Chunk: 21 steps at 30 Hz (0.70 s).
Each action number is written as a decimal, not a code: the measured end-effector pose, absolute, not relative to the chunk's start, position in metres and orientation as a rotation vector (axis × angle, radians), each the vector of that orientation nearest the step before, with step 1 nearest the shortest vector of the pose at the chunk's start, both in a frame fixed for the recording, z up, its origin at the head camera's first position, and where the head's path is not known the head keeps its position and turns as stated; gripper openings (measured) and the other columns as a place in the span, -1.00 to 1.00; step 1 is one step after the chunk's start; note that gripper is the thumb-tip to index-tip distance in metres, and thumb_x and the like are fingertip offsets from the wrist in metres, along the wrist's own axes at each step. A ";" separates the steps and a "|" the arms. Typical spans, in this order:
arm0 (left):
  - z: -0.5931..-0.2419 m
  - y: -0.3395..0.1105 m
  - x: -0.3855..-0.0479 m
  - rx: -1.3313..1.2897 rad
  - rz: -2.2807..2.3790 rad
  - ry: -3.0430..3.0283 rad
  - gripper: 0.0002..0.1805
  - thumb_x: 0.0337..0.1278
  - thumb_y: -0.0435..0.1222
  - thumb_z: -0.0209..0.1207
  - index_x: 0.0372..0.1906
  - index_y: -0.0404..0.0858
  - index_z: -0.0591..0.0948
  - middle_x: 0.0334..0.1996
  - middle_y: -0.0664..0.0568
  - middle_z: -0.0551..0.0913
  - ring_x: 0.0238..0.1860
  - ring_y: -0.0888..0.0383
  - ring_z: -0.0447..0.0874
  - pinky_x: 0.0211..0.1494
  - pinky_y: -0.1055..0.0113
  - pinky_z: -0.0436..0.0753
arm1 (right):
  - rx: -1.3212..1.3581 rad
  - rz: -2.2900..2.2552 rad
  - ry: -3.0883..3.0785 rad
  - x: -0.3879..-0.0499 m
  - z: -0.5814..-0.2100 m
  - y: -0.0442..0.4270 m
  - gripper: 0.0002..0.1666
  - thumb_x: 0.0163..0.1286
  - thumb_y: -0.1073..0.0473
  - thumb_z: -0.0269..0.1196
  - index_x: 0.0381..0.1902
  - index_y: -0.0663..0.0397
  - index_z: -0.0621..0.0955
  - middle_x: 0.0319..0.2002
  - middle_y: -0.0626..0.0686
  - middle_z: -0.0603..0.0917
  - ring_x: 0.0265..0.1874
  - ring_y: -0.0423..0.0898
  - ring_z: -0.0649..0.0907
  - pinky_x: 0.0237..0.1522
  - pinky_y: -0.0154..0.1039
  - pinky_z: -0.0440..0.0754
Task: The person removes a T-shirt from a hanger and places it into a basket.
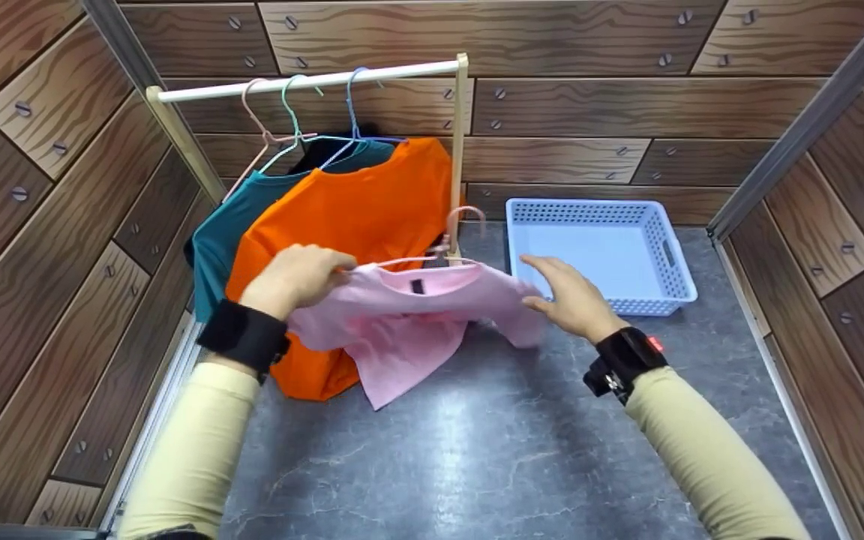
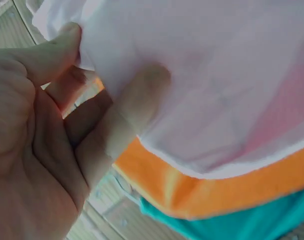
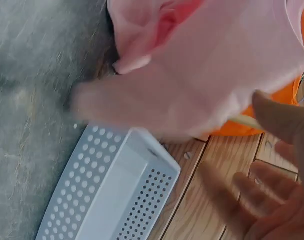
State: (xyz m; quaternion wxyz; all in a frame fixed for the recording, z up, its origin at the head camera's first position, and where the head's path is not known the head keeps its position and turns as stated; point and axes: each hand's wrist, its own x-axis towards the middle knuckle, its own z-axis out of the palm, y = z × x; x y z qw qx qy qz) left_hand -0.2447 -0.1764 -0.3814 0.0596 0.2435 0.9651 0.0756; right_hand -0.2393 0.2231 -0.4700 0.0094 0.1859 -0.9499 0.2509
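Observation:
A pink shirt [image 1: 409, 315] hangs over a pink hanger [image 1: 466, 214] whose hook points up, in the middle of the head view. My left hand [image 1: 301, 277] pinches the shirt at its left shoulder; in the left wrist view thumb and fingers [image 2: 137, 100] hold the thin cloth [image 2: 216, 75]. My right hand [image 1: 571, 296] is beside the right sleeve with its fingers spread. In the right wrist view that hand [image 3: 266, 180] stands apart from most of the blurred pink cloth [image 3: 201, 70]; whether the thumb touches it I cannot tell.
Behind the left hand, an orange shirt [image 1: 357, 202] and a teal shirt [image 1: 214, 240] hang on a rack with a white bar [image 1: 214, 91]. Something black hangs behind them. A light blue basket [image 1: 589, 247] stands on the grey floor [image 1: 462, 457] at the back right, near wood-patterned walls.

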 end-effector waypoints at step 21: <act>-0.409 -0.049 -0.269 0.960 0.354 2.811 -0.83 0.28 -0.12 0.20 -0.10 -0.04 0.65 -0.18 -0.02 0.73 -0.11 -0.09 0.67 -0.01 0.04 0.61 | 0.385 0.717 -2.612 -0.211 -0.469 0.288 -0.81 0.18 0.16 0.41 -0.24 0.06 0.77 -0.27 0.16 0.79 -0.31 0.17 0.77 -0.18 0.09 0.67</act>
